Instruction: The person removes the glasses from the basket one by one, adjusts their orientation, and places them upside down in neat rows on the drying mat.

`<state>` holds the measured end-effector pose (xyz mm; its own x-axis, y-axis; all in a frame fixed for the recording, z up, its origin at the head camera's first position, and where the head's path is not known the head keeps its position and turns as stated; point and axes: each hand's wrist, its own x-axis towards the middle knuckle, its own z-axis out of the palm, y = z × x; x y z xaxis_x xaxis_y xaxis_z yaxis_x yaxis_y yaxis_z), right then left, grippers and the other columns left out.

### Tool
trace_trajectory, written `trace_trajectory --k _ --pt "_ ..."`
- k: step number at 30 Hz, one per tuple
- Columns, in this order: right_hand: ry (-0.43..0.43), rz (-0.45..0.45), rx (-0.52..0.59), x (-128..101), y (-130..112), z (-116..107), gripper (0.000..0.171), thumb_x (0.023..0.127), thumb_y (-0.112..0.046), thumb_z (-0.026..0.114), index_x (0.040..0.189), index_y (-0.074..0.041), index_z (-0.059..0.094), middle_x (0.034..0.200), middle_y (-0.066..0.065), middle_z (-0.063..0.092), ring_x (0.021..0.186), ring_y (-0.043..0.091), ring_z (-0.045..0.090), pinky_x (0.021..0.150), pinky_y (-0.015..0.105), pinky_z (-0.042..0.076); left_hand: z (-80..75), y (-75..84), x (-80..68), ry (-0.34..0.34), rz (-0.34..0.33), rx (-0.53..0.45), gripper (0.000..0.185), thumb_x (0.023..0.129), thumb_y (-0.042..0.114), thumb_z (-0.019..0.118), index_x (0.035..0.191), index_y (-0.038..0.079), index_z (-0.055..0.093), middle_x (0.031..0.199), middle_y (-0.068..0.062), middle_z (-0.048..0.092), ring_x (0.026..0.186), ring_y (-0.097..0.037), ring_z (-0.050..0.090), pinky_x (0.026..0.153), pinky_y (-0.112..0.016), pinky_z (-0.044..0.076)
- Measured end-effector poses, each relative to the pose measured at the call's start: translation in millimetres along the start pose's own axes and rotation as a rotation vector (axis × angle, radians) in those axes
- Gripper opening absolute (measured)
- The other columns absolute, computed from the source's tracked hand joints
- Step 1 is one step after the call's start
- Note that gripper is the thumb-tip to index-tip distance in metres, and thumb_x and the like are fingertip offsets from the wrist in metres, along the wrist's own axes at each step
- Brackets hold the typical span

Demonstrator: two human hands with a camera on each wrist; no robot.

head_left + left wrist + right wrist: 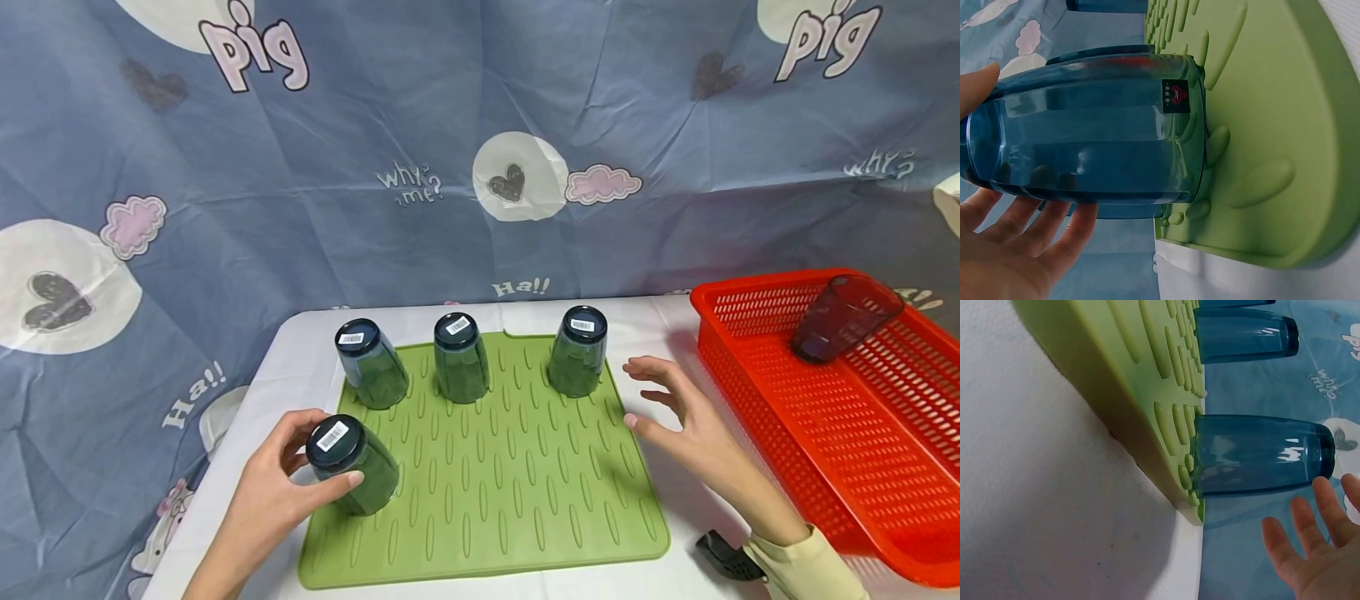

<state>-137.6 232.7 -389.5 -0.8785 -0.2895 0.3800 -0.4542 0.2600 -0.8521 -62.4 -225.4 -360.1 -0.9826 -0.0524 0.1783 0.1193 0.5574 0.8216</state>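
An upside-down blue glass tumbler stands near the left front of the green ridged mat. My left hand holds this tumbler, thumb on the near side and fingers round the far side; in the left wrist view the fingertips lie along the glass. Three more upturned tumblers line the back of the mat: a left one, a middle one and a right one. Beside the right tumbler, apart from it, my right hand hovers with spread, bent fingers and nothing in them.
A red plastic basket stands to the right, with one glass leaning inside its far end. The mat lies on a white-covered table. Behind hangs a blue printed cloth. A black strap-like object shows by my right wrist.
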Motion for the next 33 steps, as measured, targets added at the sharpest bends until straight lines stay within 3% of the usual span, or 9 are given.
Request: trace_trajectory --k 6,11,17,23,33 --pt "0.005 -0.003 0.000 0 0 0 0.059 0.084 0.007 0.069 0.137 -0.002 0.045 0.137 0.007 0.050 0.126 0.025 0.046 0.101 0.026 0.042 -0.1 0.1 2.1 -0.010 -0.006 0.022 0.061 0.073 0.018 0.089 0.123 0.015 0.054 0.111 -0.002 0.062 0.099 -0.008 0.057 0.086 -0.015 0.043" --pt "0.000 0.000 0.000 0 1 0 0.059 0.085 0.006 0.070 0.138 -0.004 0.045 0.138 0.011 0.049 0.126 0.027 0.046 0.101 0.025 0.042 -0.2 -2.8 2.7 -0.025 0.001 -0.028 0.062 0.074 0.013 0.087 0.124 0.012 0.051 0.111 -0.005 0.061 0.100 -0.009 0.056 0.087 -0.015 0.042" --pt "-0.003 0.003 -0.002 0 2 1 0.059 0.085 0.006 0.070 0.137 -0.007 0.046 0.137 0.010 0.049 0.126 0.026 0.045 0.100 0.026 0.042 0.0 -9.1 1.2 -0.048 0.011 -0.135 0.065 0.076 0.004 0.083 0.128 0.008 0.046 0.117 -0.005 0.056 0.112 -0.006 0.052 0.093 -0.012 0.035" --pt "-0.006 -0.001 -0.004 0 2 2 0.059 0.084 0.006 0.070 0.137 -0.008 0.047 0.137 0.006 0.050 0.127 0.026 0.045 0.101 0.027 0.041 0.4 -11.8 1.0 -0.068 0.005 -0.157 0.069 0.078 0.004 0.081 0.134 0.008 0.041 0.126 -0.004 0.052 0.120 -0.006 0.047 0.094 -0.012 0.031" --pt "-0.002 -0.005 -0.018 -1 3 3 0.059 0.083 0.006 0.070 0.136 -0.009 0.048 0.137 0.002 0.051 0.127 0.026 0.045 0.101 0.027 0.042 -0.1 -11.3 4.5 -0.064 0.119 -0.190 0.072 0.074 -0.006 0.081 0.135 0.001 0.044 0.125 -0.006 0.056 0.115 -0.009 0.053 0.099 -0.014 0.034"
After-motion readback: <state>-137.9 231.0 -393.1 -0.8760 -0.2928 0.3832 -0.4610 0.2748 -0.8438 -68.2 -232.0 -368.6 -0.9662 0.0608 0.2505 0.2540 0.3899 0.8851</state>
